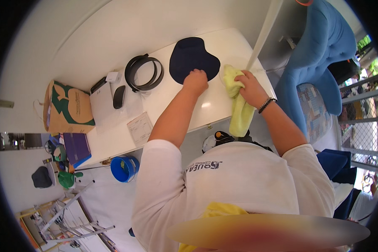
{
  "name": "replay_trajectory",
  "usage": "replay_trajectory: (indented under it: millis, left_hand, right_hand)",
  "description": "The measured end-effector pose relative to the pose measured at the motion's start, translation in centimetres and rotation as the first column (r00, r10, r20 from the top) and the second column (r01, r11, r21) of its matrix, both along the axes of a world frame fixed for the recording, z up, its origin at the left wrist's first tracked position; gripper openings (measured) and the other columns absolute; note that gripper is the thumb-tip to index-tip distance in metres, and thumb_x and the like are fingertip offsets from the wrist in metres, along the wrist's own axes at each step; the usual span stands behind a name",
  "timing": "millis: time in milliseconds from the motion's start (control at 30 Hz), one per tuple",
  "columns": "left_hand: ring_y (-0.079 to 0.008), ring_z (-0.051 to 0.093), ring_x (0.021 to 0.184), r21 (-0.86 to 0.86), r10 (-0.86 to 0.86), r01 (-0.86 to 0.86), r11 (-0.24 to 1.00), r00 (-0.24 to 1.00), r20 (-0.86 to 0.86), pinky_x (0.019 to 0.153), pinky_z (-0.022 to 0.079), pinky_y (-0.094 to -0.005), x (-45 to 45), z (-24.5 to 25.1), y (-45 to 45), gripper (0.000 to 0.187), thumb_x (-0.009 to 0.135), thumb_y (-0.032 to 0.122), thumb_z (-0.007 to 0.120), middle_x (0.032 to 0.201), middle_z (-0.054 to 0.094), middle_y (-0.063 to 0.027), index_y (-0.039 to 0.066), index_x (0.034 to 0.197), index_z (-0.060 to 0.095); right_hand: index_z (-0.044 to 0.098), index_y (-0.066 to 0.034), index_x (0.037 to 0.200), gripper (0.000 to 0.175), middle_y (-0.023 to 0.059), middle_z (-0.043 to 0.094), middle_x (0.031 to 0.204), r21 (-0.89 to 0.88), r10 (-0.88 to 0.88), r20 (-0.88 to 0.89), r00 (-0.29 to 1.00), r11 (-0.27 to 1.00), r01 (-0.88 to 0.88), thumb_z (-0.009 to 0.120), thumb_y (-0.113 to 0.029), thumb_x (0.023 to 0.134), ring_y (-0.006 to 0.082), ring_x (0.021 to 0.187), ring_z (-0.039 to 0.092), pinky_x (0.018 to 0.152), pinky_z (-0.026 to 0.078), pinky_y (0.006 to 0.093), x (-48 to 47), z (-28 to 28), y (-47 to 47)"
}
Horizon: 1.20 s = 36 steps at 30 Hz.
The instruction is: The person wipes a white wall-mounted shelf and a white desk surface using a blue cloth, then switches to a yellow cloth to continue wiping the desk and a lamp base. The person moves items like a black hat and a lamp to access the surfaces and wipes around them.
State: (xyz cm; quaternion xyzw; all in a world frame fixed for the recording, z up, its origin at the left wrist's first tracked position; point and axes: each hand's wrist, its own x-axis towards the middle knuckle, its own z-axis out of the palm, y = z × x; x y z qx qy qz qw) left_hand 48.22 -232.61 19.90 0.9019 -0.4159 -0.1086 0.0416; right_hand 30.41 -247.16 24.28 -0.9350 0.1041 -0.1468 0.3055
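My left hand [196, 82] rests with curled fingers over the near edge of a dark navy mouse pad [192, 56] on the white desk [163, 107]. Its thumb is hidden, so whether it pinches the pad does not show. My right hand [253, 89], with a dark beaded bracelet at the wrist, grips a yellow-green microfiber cloth [242, 116]. The cloth is bunched at the foot of a white pole [264, 34], against a pale round base [222, 75]. Its lower part hangs past the desk's front edge.
Left on the desk are a coiled black strap [128, 75], a black computer mouse [118, 97], a closed silver laptop [104, 100], a printed pad [140, 128] and a paper bag [67, 108]. A blue bucket [124, 168] and a stepladder [69, 211] stand left; a blue tufted chair [302, 72] stands right.
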Motion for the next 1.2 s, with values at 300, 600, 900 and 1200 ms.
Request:
replay_trajectory:
  millis: [300,600,900,1200]
  left_hand:
    - [-0.0292,0.063,0.081,-0.212,-0.076,0.110,0.971,0.984,0.161,0.069,0.052,-0.0395,-0.1,0.6,0.7,0.018,0.079,0.007,0.045,0.084,0.063,-0.0160,0.002,0.089,0.059]
    - [-0.0281,0.061,0.074,-0.265,-0.101,0.200,0.943,0.933,0.346,0.062,0.050,-0.0388,-3.2,7.1,8.0,0.010,0.077,0.008,0.048,0.078,0.058,-0.0112,0.007,0.086,0.053]
    - [-0.0316,0.054,0.102,-0.159,-0.106,0.130,0.979,0.983,0.149,0.082,0.046,-0.0396,-10.2,4.5,16.5,0.031,0.078,0.010,0.049,0.109,0.054,-0.0175,0.005,0.108,0.050]
    - [-0.0255,0.040,0.121,-0.382,-0.708,-0.765,0.519,-0.134,-0.694,0.098,0.034,-0.0415,-14.6,8.9,3.9,0.059,0.093,0.033,0.045,0.137,0.034,-0.0102,0.009,0.140,0.019]
  right_hand:
    - [0.055,-0.0085,0.101,0.036,0.0221,0.043,0.122,-0.040,0.096,-0.074,0.993,0.994,-0.099,0.054,0.002,0.067,0.0396,0.113,0.042,0.097,0.035,0.0418,-0.6,-2.9,1.1]
    - [0.055,-0.0071,0.099,0.034,0.0212,0.045,0.120,-0.065,0.111,-0.038,0.993,0.991,-0.113,0.054,0.004,0.067,0.0395,0.111,0.043,0.095,0.037,0.0415,-0.3,-3.3,1.0]
    - [0.057,-0.0043,0.093,0.030,0.0164,0.050,0.109,0.189,0.114,0.081,0.990,0.974,-0.128,0.052,0.005,0.065,0.0331,0.105,0.049,0.092,0.040,0.0345,-2.4,1.7,0.3]
    - [0.049,-0.0118,0.121,0.059,0.0157,0.039,0.129,-0.195,0.386,0.261,0.885,0.919,-0.343,0.068,-0.007,0.066,0.0353,0.116,0.043,0.096,0.037,0.0348,-4.8,8.4,4.0]
